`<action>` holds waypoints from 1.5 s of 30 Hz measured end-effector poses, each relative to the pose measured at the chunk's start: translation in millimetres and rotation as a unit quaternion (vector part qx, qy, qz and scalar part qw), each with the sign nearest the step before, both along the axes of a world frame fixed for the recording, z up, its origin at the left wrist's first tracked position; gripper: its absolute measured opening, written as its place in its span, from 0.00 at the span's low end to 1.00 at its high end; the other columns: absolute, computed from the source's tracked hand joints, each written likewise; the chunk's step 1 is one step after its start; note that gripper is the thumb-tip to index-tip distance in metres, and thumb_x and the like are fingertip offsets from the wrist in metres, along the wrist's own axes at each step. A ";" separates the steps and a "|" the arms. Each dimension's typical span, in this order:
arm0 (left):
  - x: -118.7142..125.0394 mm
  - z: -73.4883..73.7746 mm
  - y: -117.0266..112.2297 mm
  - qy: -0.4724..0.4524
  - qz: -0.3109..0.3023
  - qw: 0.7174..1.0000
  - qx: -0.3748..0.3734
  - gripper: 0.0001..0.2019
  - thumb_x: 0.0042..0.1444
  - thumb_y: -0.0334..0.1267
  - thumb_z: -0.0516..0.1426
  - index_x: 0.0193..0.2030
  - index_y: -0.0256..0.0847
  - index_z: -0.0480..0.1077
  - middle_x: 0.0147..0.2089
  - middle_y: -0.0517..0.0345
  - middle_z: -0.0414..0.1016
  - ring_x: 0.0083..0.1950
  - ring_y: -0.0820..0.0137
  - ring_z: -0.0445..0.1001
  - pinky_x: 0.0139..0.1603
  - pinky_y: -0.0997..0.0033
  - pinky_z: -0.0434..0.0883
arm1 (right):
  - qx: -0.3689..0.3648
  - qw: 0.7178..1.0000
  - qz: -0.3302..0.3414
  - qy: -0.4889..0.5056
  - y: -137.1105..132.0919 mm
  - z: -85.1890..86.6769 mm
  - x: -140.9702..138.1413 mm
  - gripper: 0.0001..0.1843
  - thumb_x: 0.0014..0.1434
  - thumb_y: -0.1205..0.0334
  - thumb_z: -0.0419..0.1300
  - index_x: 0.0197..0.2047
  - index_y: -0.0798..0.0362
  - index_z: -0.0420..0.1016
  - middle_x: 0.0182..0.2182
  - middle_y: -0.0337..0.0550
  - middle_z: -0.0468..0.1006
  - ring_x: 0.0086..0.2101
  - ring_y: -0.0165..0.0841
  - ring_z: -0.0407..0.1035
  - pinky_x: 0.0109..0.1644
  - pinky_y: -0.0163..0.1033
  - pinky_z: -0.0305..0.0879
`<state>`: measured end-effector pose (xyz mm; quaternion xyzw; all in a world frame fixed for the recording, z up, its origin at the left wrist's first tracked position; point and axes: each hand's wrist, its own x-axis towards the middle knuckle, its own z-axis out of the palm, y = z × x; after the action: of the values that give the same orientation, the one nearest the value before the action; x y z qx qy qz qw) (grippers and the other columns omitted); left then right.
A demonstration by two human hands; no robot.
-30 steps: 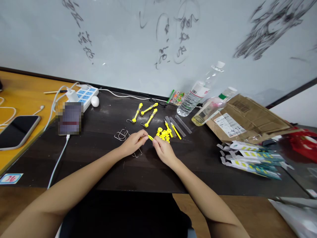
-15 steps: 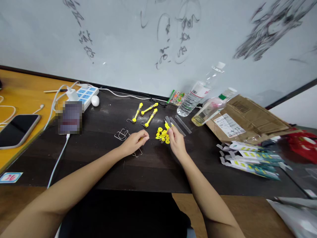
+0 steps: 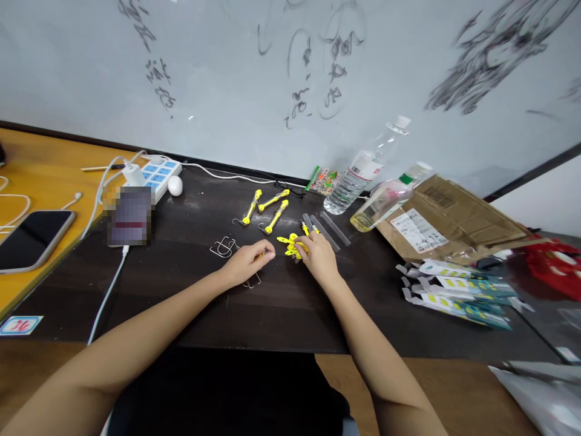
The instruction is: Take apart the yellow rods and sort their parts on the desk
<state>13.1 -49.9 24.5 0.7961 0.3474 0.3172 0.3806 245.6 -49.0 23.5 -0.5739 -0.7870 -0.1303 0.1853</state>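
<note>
My left hand [image 3: 247, 263] is closed in a pinch above the dark table, with a trace of yellow showing between thumb and fingers. Over the pile of small yellow plastic parts [image 3: 291, 251], my right hand [image 3: 319, 257] pinches a long yellow plastic piece [image 3: 284, 240], which points left from the fingertips. Bent metal wire pieces [image 3: 222, 247] lie just left of my left hand, and others are partly under it. Beyond my hands are three yellow-ended clear tubes with wire hooks [image 3: 277, 217]. Loose clear tubes [image 3: 334, 227] lie behind my right hand.
A water bottle [image 3: 351, 181], a bottle of yellowish liquid [image 3: 379, 206] and a cardboard package [image 3: 447, 212] stand or lie at the back right. Flattened small boxes [image 3: 458, 293] are nearer. Left are a power strip [image 3: 161, 175], a charging cable [image 3: 109, 293] and a phone [image 3: 34, 239].
My right hand has shifted slightly left over the yellow pile, and a long yellow piece now sticks out of its fingertips. My left hand has hardly moved.
</note>
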 end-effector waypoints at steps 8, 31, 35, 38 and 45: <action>-0.4 1.3 -1.2 -0.063 -0.051 0.995 -0.053 0.09 0.60 0.32 0.42 0.43 0.40 0.60 0.22 0.68 0.62 0.25 0.76 0.61 0.32 0.76 0.60 | -0.002 0.992 0.038 0.124 -3.7 2.1 -4.0 0.11 0.63 0.60 0.52 0.37 0.52 0.75 0.31 0.46 0.70 0.35 0.38 0.65 0.40 0.41 0.60; 4.0 -9.1 3.5 -0.188 -0.112 0.951 -0.216 0.14 0.60 0.47 0.52 0.44 0.40 0.55 0.33 0.57 0.74 0.31 0.73 0.73 0.35 0.69 0.70 | -0.293 0.736 0.190 0.580 -15.6 -5.4 -37.5 0.17 0.51 0.50 0.64 0.37 0.52 0.67 0.23 0.35 0.72 0.22 0.26 0.66 0.23 0.31 0.61; 4.0 -10.8 6.6 -0.166 -0.057 0.972 -0.156 0.11 0.61 0.44 0.51 0.45 0.39 0.60 0.37 0.55 0.75 0.38 0.71 0.74 0.43 0.67 0.69 | -0.261 0.698 0.159 0.648 -13.0 1.6 -29.9 0.17 0.53 0.49 0.62 0.36 0.51 0.64 0.22 0.35 0.74 0.21 0.26 0.67 0.21 0.30 0.62; 1.6 -5.7 8.1 -0.154 0.030 0.986 -0.055 0.10 0.61 0.42 0.50 0.42 0.39 0.65 0.41 0.54 0.74 0.44 0.69 0.72 0.47 0.68 0.67 | -0.230 0.676 0.136 0.687 -12.0 7.6 -22.7 0.17 0.53 0.49 0.62 0.37 0.49 0.62 0.21 0.33 0.73 0.21 0.27 0.68 0.21 0.30 0.63; -5.9 5.9 5.9 -0.090 0.089 0.992 -0.009 0.18 0.62 0.45 0.48 0.29 0.37 0.71 0.24 0.61 0.65 0.27 0.75 0.65 0.30 0.76 0.63 | -0.210 0.652 0.142 0.714 -15.0 14.7 -19.2 0.16 0.52 0.52 0.63 0.35 0.48 0.59 0.24 0.34 0.75 0.24 0.28 0.70 0.23 0.31 0.67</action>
<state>7.2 -44.0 30.4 0.7267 0.3845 0.4170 0.3876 226.4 -64.1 38.2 -0.3948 -0.4899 0.5162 0.5811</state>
